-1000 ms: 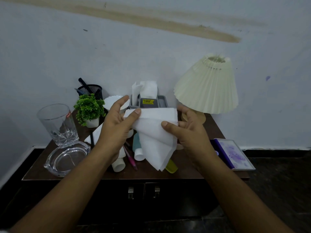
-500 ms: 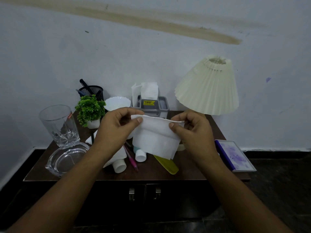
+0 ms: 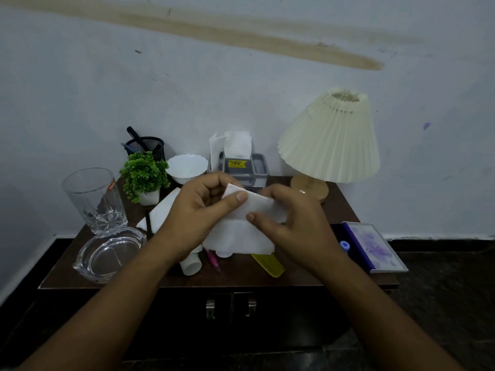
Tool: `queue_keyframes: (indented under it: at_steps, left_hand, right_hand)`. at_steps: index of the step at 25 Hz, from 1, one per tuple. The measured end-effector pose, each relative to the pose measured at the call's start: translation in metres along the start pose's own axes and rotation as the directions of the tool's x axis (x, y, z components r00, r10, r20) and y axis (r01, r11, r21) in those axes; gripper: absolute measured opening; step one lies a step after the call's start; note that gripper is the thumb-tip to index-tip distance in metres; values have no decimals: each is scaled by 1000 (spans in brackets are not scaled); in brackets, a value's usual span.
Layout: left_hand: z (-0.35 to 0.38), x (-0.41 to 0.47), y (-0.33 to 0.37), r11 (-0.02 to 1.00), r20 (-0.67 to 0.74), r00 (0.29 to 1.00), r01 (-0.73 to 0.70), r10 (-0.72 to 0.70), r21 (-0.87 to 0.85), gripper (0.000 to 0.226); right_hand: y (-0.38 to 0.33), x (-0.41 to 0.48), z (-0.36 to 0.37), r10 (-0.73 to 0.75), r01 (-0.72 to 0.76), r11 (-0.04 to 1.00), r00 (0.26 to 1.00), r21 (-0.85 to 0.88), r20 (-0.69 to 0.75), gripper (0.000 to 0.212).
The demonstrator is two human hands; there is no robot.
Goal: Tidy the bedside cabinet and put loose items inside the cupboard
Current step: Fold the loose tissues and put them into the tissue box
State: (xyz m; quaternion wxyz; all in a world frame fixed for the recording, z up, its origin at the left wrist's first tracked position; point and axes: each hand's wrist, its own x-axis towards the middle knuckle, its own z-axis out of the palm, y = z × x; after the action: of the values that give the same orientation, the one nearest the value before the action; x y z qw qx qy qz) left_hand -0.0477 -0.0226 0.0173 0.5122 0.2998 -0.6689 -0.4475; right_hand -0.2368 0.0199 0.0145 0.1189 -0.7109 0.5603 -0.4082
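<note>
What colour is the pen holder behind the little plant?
The pen holder is black wire mesh; the head view shows it.

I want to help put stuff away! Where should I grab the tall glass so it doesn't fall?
Probably best to grip the tall glass round the middle of its wall, coming from its left. It stands upright and widens toward the rim, so it should not slip down through a grip. The plant crowds its right side and the glass ashtray sits just in front.
</note>
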Motion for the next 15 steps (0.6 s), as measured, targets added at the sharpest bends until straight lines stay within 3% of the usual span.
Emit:
queue_keyframes:
  at_steps: [4,6,8,12,15]
  left_hand:
    - [0,-1,-4,995,80,991,103,-104,20,24]
    - [-2,-2,-8,988,68,987,144,-147,49,25]
    - [-3,-2,-9,982,-34,982,186,-186,-21,24]
    - [-4,1,-8,941,-142,948,249,-285,-231,24]
    - [-5,1,-9,947,-113,953,254,-280,-198,28]
  right_hand:
    - [3,2,-2,46,-44,989,999,142,-7,7]
    - [3,3,-8,95,-99,966,995,241,27,11]
    - [3,3,-9,163,-192,903,981,384,109,22]
    - [5,6,-9,301,-340,649,936,681,181,28]
    - [10,9,-11,335,-332,663,933,671,131,19]
